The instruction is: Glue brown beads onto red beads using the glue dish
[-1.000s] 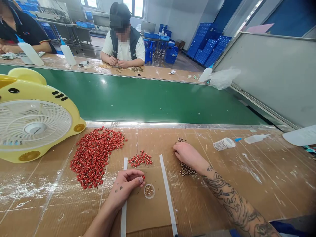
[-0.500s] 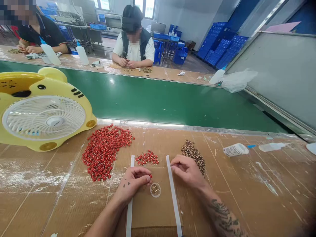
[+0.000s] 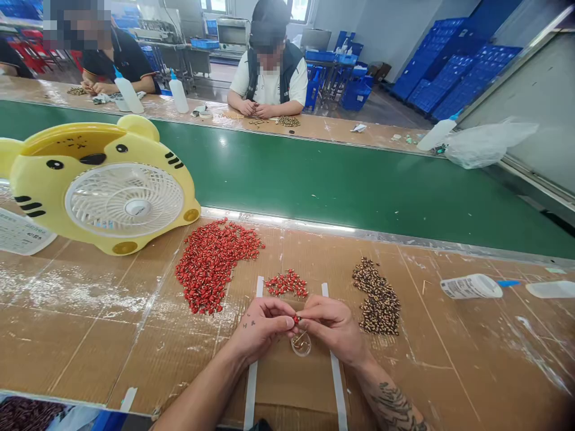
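My left hand and right hand pinched a red bead over a clear dish of gold pieces.

Bright even indoor light, windows blown out far back, glare along the steel belt edge, wide-angle bowing toward frame edges, soft shadow under the right hand

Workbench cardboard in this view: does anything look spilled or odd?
Yes: white powdery smears streak the cardboard bench covering in front of the yellow tiger-shaped fan, left of the pile of red beads, like a spill that was never wiped.

Rough cardbd table top, smooth plastic fan, glossy red beads.
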A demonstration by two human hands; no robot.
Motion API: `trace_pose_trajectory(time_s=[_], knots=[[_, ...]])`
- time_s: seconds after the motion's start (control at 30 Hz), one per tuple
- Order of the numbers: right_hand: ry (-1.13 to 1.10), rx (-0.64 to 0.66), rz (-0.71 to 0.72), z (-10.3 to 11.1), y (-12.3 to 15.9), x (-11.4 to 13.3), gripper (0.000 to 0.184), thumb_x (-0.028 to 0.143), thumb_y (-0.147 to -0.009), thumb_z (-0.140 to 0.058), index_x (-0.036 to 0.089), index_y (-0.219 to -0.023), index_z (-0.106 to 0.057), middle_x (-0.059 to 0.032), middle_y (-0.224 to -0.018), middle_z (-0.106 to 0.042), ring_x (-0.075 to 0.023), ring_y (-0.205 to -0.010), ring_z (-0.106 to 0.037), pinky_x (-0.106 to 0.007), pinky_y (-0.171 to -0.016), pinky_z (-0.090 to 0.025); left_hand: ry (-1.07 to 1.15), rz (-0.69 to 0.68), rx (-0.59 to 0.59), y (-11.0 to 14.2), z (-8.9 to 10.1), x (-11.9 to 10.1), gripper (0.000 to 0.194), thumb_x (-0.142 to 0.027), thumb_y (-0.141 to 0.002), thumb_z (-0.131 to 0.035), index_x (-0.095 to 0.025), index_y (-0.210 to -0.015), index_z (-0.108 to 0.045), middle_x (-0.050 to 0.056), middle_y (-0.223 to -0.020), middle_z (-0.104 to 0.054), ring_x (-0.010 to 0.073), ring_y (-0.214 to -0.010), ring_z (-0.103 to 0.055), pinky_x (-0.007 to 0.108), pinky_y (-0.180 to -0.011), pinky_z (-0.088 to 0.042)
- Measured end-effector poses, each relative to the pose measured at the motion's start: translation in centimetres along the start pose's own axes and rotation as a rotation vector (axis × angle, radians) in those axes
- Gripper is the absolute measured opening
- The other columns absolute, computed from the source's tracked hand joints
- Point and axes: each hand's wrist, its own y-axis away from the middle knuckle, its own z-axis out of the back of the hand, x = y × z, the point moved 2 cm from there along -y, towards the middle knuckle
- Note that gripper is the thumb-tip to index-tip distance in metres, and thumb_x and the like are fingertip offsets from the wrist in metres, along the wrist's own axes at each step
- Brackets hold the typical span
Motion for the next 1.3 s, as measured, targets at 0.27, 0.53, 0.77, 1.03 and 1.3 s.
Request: trace_pose_trajectory(time_s=[0.27,0.53,0.77,1.03,1.3], knots=[[0.067,0.025,0.06,-0.1,0.1,0.3,0.011,0.022,-0.086,-0.07,0.022,-0.091,-0.079,-0.0043,-0.071,-0.068,-0.0142,-0.063,-0.061,-0.026,-0.059,-0.048,0.008,-0.007,-0.003,-0.1,0.3,0.3,0.015,-0.015,-0.066,-0.084,-0.01,-0.074,-0.073,0.005,-0.064,-0.073,0.0113,-0.058,-0.067,0.019,-0.057,-0.049],[0.332,-0.005,0.308,-0.5,0.3,2.1,0.023,0.01,-0.087,-0.062,0.02,-0.105,-0.074,-0.0059,-0.079,-0.07,-0.017,-0.072,-0.061,-0.03,-0.065,-0.049,0.021,-0.043,-0.018,-0.2,0.4,0.3,0.014,-0.014,-0.065,-0.084,-0.011,-0.072,-0.072,0.004,-0.062,-0.072,0.0099,-0.057,-0.064,0.02,-0.059,-0.048],[0.292,-0.114,0.221,-1.1,0.5,1.9,0.014,0.013,-0.087,-0.066,0.02,-0.092,-0.075,-0.0046,-0.078,-0.072,-0.0161,-0.069,-0.063,-0.029,-0.066,-0.051,-0.058,-0.104,-0.054,-0.2,0.1,0.2,0.012,-0.015,-0.066,-0.084,-0.012,-0.071,-0.073,0.002,-0.061,-0.071,0.0089,-0.057,-0.062,0.019,-0.06,-0.048],[0.242,-0.091,0.17,-1.3,0.8,1.5,0.023,0.013,-0.089,-0.062,0.024,-0.105,-0.074,-0.0044,-0.086,-0.073,-0.0171,-0.077,-0.066,-0.031,-0.071,-0.053,-0.204,-0.194,-0.171,0.0,0.2,-0.1,0.015,-0.022,-0.063,-0.086,-0.015,-0.07,-0.075,0.004,-0.068,-0.075,0.014,-0.063,-0.068,0.024,-0.065,-0.053],[0.138,-0.098,0.011,-0.6,0.3,1.5,0.012,0.023,-0.087,-0.067,0.022,-0.091,-0.078,-0.005,-0.079,-0.073,-0.0173,-0.07,-0.066,-0.029,-0.064,-0.053,-0.393,-0.292,-0.216,0.5,0.3,0.0,0.008,-0.025,-0.07,-0.08,-0.018,-0.073,-0.078,0.005,-0.072,-0.076,0.0165,-0.064,-0.068,0.026,-0.063,-0.053]])
